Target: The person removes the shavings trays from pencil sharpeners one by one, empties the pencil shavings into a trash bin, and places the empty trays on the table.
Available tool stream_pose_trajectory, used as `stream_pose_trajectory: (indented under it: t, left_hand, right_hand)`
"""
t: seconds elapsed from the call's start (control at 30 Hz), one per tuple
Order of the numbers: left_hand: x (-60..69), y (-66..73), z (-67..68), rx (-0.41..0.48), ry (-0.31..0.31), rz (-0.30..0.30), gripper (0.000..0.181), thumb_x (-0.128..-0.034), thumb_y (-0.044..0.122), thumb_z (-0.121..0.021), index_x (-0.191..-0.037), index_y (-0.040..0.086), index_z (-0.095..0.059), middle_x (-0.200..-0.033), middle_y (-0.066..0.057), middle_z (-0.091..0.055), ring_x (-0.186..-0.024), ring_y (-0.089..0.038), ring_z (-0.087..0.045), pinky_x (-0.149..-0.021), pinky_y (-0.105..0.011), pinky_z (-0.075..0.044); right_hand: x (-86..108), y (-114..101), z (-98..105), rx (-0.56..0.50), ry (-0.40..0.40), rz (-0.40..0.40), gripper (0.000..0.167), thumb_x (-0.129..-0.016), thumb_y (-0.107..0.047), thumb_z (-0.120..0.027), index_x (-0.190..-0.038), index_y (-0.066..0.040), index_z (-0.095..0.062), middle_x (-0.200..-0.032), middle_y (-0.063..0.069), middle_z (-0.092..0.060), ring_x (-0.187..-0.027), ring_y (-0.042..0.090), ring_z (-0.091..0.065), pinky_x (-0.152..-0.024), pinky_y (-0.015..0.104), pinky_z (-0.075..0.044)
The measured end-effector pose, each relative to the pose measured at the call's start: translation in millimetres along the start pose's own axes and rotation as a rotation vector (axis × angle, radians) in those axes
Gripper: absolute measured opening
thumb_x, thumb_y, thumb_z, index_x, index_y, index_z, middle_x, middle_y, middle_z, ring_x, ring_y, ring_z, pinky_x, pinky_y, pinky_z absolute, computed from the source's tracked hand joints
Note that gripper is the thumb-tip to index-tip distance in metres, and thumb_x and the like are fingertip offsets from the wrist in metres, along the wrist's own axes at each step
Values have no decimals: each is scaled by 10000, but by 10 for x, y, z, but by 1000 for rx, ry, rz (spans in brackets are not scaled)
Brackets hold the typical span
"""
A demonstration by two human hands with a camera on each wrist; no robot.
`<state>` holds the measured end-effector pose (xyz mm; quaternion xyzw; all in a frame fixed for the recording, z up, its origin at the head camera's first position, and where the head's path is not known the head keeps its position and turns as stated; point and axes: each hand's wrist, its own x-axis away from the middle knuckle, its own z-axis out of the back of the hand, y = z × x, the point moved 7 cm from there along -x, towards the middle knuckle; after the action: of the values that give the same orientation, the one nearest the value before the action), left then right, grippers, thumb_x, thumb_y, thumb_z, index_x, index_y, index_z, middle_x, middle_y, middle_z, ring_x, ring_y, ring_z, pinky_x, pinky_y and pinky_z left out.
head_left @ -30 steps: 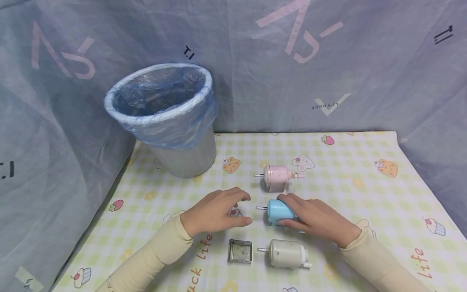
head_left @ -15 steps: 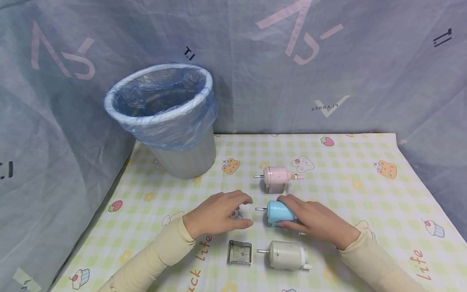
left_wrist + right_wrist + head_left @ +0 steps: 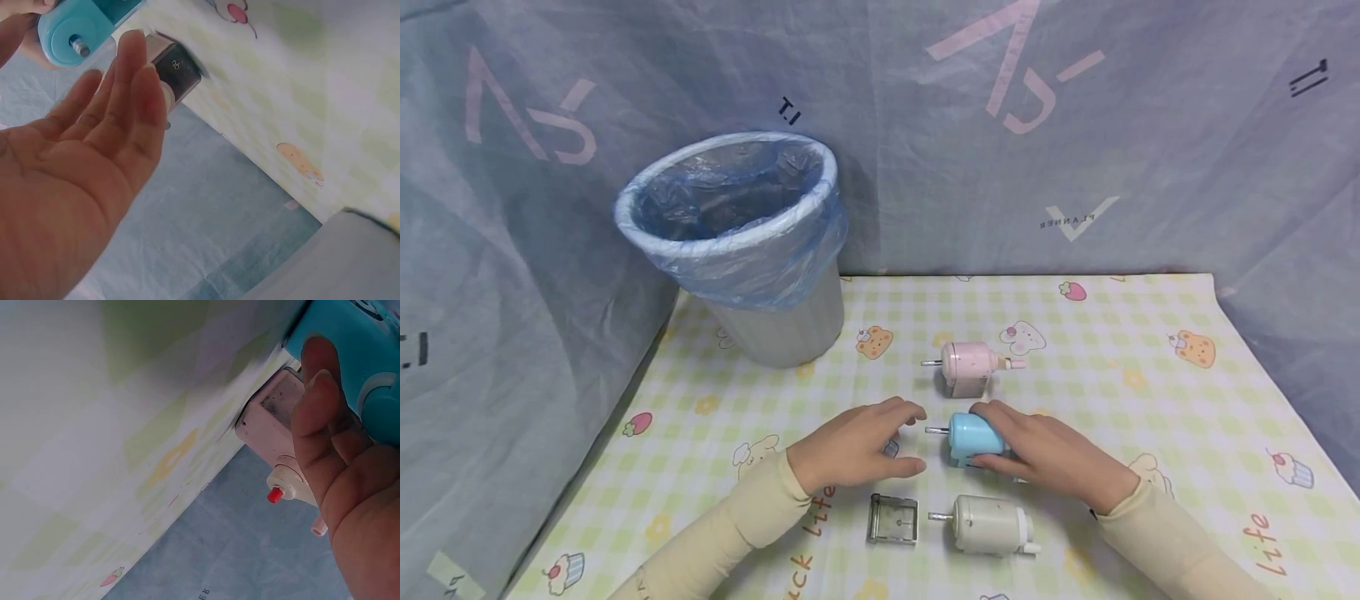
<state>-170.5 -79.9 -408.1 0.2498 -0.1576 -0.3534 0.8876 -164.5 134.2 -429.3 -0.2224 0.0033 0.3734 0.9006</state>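
My right hand [image 3: 1051,454] grips a light blue hand-crank pencil sharpener [image 3: 973,433] on the tablecloth, thumb on its near side. A metal rod sticks out of its left end. Just left of that rod is my left hand [image 3: 861,442], fingers loosely bent, holding nothing; the left wrist view shows its palm [image 3: 69,187] bare. Behind the blue one stands a pink sharpener [image 3: 967,365]. In front lies a cream-white sharpener [image 3: 988,525], also with a metal rod. Left of it rests a small greyish see-through drawer [image 3: 894,520].
A grey bin [image 3: 778,333] lined with a blue plastic bag [image 3: 760,267] stands at the back left of the table. The checked tablecloth [image 3: 1112,333] has printed cartoons. Grey-blue cloth [image 3: 925,167] hangs behind and at the sides.
My left hand has shifted slightly to the right, nearer to the blue sharpener's rod. The right hand keeps its grip in the same place.
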Motion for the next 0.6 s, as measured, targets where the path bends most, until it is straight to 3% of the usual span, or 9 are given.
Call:
stream_pose_trajectory:
  t: [0.13,0.6]
  left_hand:
    - [-13,-33,-33,13,-7,37,647,-1007,466,-736,-1524,138,-529,-1378,-60,-646,-1130,-169,-674,-924,-332,-554]
    - [-22,-26,-43,-34,6,40,651,-1000,461,-751,-1527,150,-527,-1415,-67,-656,-1096,-161,-696,-911,-339,-561]
  right_hand:
    - [-3,-8,1,6,4,5,540,-1027,-457,-721,-1407,-133,-515,-1043,-103,-617,-731,-10,-532,-665,267,-514]
    - [9,-12,12,3,-7,-18,523,-1032,-471,-707,-1402,-151,-519,-1030,-117,-611,-754,-8,-533,-671,276,-510]
